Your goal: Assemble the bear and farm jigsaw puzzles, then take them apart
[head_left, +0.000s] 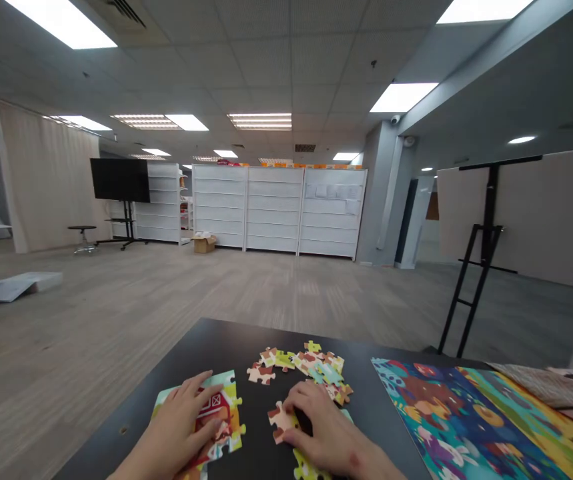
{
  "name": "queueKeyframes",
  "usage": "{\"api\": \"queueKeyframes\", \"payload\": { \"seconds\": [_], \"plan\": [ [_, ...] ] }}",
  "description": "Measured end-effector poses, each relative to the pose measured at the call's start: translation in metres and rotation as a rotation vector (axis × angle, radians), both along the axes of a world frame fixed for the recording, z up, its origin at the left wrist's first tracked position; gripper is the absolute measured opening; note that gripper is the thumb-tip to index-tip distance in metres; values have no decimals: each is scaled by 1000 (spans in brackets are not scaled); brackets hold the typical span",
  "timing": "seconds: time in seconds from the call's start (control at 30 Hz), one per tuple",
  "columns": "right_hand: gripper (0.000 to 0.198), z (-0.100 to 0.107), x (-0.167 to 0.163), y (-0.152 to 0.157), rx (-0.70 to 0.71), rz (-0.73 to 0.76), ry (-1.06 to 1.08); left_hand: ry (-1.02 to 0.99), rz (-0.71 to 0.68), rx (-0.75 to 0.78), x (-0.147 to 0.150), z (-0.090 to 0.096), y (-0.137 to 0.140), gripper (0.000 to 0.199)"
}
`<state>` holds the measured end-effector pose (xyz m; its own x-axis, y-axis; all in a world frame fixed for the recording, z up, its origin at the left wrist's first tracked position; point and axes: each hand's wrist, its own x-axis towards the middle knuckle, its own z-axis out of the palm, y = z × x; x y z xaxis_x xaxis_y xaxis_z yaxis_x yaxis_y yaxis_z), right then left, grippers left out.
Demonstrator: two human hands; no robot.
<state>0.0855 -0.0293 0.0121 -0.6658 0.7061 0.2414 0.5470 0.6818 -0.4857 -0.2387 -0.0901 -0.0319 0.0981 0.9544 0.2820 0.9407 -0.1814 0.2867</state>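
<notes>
Both hands on the puzzle at the counter (246, 427).
The left hand (186, 423) lies palm down on the joined block (219, 410), fingers spread apart, pointing away and rightward; its tabbed edge faces right, its long axis hidden. The right hand (321, 427) arches over the pink piece (279, 421), thumb and forefinger touching it; whether that grip is clamped, I cannot tell. Loose pieces (311, 363) lie beyond.

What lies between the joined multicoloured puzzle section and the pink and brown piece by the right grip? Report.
Only black tabletop separates the puzzle section from the piece, in the head view.
</notes>
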Motion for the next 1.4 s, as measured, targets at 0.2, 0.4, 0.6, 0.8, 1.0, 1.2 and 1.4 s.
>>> {"api": "queueKeyframes", "payload": {
  "seconds": [0.2, 0.4, 0.6, 0.8, 1.0, 1.2, 1.4],
  "plan": [
    [50, -13, 29, 35, -20, -503, -50, -5, -9, -29, 1, 3, -2, 48],
    [35, -17, 57, 58, -190, -432, 102, 24, -13, -26, -2, 1, 1, 48],
    [31, -18, 49, 63, -285, -327, 285, 31, -27, -19, -5, -3, 3, 50],
    [28, -14, 54, 66, -203, -385, 290, 14, -17, -23, -4, -2, 2, 50],
    [19, -5, 65, 61, -34, -479, 96, 13, -7, 20, -2, -3, 1, 48],
    [44, 8, 56, 39, -30, -201, -145, -2, -12, -20, 1, 6, -3, 47],
    [60, 5, 60, 51, -70, -221, -120, -16, 0, -44, 9, 20, -9, 44]
  ]
}}
